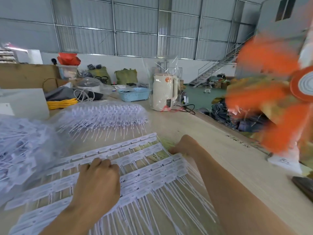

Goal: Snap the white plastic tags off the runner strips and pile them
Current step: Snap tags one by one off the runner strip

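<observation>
Under both hands, runner strips diagonal

Factory shed: corrugated metal walls, steel staircase, stuffed sacks, cluttered worktable.

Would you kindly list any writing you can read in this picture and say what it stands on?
Handwritten marks on the table edge: not legible.
Print on the white tags: too small and blurred.
Orange label on the white kettle: unreadable.
Nothing can be quoted.
</observation>
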